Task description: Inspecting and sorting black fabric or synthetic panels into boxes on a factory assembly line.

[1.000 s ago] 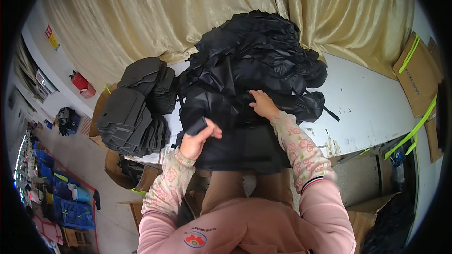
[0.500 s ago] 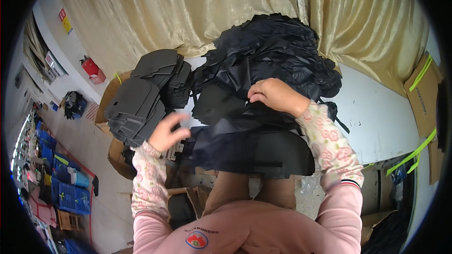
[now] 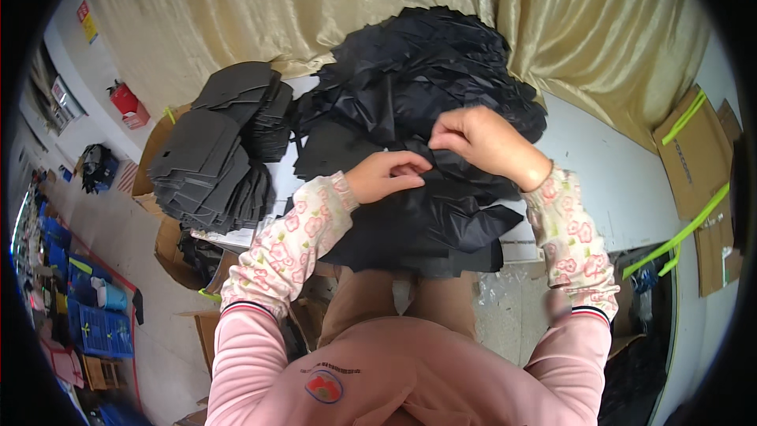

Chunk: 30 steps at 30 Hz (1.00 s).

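Both hands are over a heap of thin black fabric pieces [image 3: 426, 63] on a white table. My right hand [image 3: 493, 146] is closed in a pinch at the edge of a black fabric piece [image 3: 473, 225]. That piece is creased and lies over a flat dark panel [image 3: 378, 244] at the near table edge. My left hand [image 3: 386, 176] is just left of the right one, close above the black fabric. Its fingers are curved, with the thumb apart from the forefinger, and I see nothing between them.
Stacks of dark grey shaped panels [image 3: 197, 142] stand on the left of the table, beside an open cardboard box [image 3: 162, 150]. A gold curtain [image 3: 315, 0] hangs behind. Flattened cardboard with yellow-green straps [image 3: 694, 158] leans at the right. White table surface [image 3: 599, 166] shows at right.
My left hand has moved right, from beside the grey panels to near my right hand. The fabric in front has shifted and creased toward the right. The whole view has shifted slightly.
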{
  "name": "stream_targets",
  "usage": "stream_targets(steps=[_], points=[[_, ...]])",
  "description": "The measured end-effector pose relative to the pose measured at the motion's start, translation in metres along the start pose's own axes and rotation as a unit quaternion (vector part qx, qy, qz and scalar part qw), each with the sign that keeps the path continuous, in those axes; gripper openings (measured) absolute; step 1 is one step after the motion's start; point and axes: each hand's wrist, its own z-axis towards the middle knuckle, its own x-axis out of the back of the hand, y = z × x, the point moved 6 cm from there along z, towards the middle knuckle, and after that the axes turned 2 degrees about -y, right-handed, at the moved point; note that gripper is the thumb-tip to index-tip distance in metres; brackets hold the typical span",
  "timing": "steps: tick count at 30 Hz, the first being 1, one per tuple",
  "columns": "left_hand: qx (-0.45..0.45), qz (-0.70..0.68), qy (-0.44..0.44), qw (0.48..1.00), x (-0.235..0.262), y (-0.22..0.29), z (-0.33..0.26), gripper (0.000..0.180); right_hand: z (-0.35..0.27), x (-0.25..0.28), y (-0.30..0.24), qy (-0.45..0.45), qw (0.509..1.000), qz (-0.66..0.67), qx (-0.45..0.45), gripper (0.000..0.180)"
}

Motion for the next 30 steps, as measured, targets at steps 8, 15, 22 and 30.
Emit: stream_targets(steps=[8,15,22,30], points=[[0.067,0.095,-0.044,0.992,-0.006,-0.038,-0.015,0.027,-0.180,-0.136,0.235,-0.174,0.895,0.159,-0.377,0.048],[0.081,0.065,-0.044,0.994,-0.017,-0.050,0.001,0.029,-0.139,-0.164,0.208,-0.025,0.925,0.268,-0.268,0.025],[-0.081,0.034,0.061,0.994,0.008,0.030,0.033,0.042,-0.032,-0.028,0.038,-0.071,0.969,0.236,-0.022,0.018],[-0.026,-0.266,-0.153,0.951,0.017,0.083,0.018,0.043,0.011,0.047,-0.063,-0.261,0.952,0.157,-0.021,0.012]])
